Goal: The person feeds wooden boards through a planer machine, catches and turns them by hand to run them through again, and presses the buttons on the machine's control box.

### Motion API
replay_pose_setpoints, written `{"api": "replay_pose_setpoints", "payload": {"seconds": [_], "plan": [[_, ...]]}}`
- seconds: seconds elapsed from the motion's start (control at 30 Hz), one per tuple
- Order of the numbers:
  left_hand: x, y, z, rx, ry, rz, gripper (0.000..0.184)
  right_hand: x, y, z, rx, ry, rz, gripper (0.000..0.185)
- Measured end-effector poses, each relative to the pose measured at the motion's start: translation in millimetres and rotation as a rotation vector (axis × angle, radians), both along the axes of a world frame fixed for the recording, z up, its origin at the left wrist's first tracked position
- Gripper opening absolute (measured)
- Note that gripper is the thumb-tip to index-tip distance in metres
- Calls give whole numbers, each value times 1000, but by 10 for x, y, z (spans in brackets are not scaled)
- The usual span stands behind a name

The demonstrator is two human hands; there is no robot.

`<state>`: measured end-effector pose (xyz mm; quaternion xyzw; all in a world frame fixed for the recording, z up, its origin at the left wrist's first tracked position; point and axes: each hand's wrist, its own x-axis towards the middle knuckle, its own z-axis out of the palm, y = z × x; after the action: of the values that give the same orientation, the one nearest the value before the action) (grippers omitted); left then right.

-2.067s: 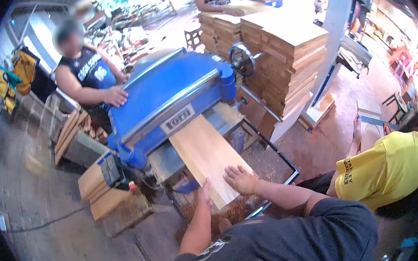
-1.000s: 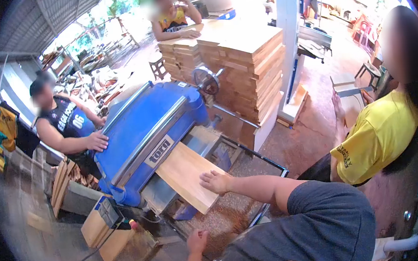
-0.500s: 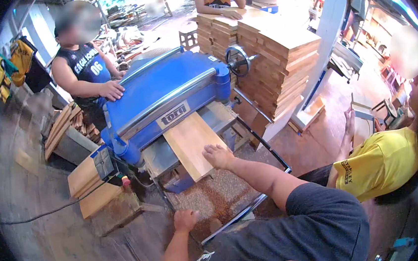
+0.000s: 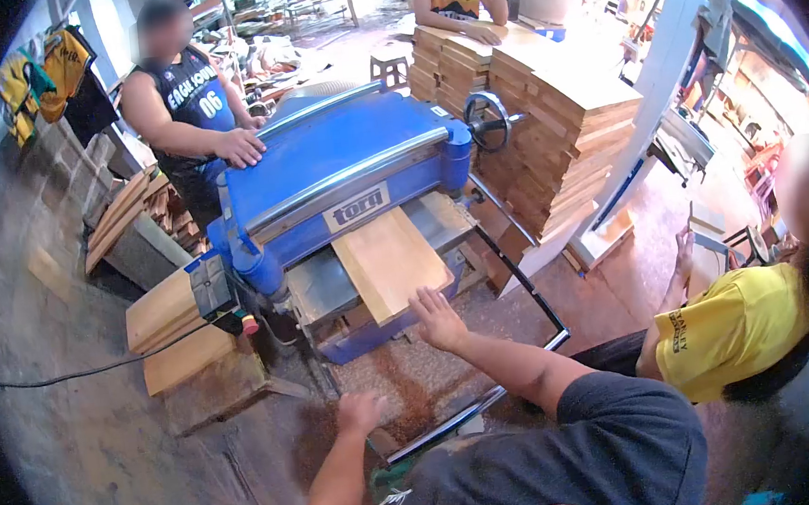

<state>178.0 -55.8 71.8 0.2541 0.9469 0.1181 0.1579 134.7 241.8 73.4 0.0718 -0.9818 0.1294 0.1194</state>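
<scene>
A wooden board (image 4: 391, 263) lies flat on the metal bed of a blue thickness planer (image 4: 338, 152), its far end hidden under the machine's front. My right hand (image 4: 440, 320) is open beside the board's near right corner, fingers spread. I cannot tell whether the fingertips touch the wood. Lower and to the left, my left hand (image 4: 361, 413) hangs above the sawdust-strewn floor, holding nothing, with its fingers loosely bent and apart.
A person in a black jersey (image 4: 185, 103) rests a hand on the planer's top. Stacked boards (image 4: 558, 133) stand behind right, another person leaning on them. A person in a yellow shirt (image 4: 734, 334) is close on my right. A black cable (image 4: 97, 368) runs at left.
The board sits farther into the planer, with less of it showing. My right hand has come off its top surface to its near end. The view has shifted slightly.
</scene>
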Motion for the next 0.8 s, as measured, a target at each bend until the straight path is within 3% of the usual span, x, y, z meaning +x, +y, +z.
{"api": "replay_pose_setpoints", "payload": {"seconds": [0.2,0.23,0.27,0.33,0.47,0.53,0.6,0.63,0.73,0.8], "plan": [[-8,-16,46,77,-109,20,35,837,-384,-161,-203,-231,22,79],[-67,-22,-145,169,-27,-68,34,957,-433,-248,-230,-276,28,80],[-39,-83,-400,251,43,-136,33,1073,-507,-369,-293,-308,-64,79],[-16,-42,-409,262,-83,-128,32,1339,-710,-537,-344,-392,-205,76],[-62,-182,-268,467,-44,-250,23,1149,-1020,-444,-443,-542,-303,77],[-93,-462,-212,530,-53,-289,20,939,-1226,-350,-569,-367,-256,77],[-60,-676,-246,778,153,-340,21,778,-1458,-256,-575,-359,-192,76],[-49,-802,-355,771,154,-322,21,705,-1542,-185,-574,-335,-154,75],[47,-1459,-763,702,105,137,27,445,-1836,-31,-641,-407,-57,76],[75,-2005,-1003,558,123,412,32,180,-1963,-301,-639,-383,-8,78]]}}
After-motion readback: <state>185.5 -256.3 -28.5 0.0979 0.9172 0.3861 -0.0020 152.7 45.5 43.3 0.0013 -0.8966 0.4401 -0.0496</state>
